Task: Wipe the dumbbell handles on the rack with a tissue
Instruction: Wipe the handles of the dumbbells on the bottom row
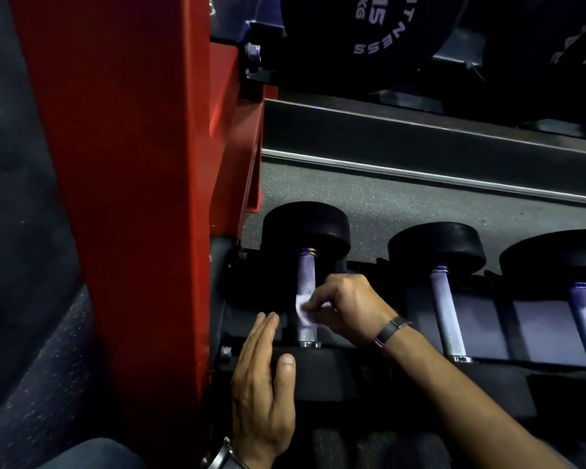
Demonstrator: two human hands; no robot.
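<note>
The right hand (349, 309) pinches a small white crumpled tissue (303, 311) with curled fingers and presses it on the knurled silver handle (306, 292) of the leftmost black round-headed dumbbell (307, 225). This dumbbell lies in the black rack cradle (251, 319) just beside the red steel upright post (122, 198). The left hand (264, 384) rests flat on the dumbbell's near head, fingers straight, holding nothing.

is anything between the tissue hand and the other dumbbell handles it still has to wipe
Nothing visible blocks it. The right hand pinches the tissue against the leftmost handle; the next handle lies bare to its right, with only the low black rack cradle between. The left hand rests flat on the near dumbbell head, on the other side.
</note>
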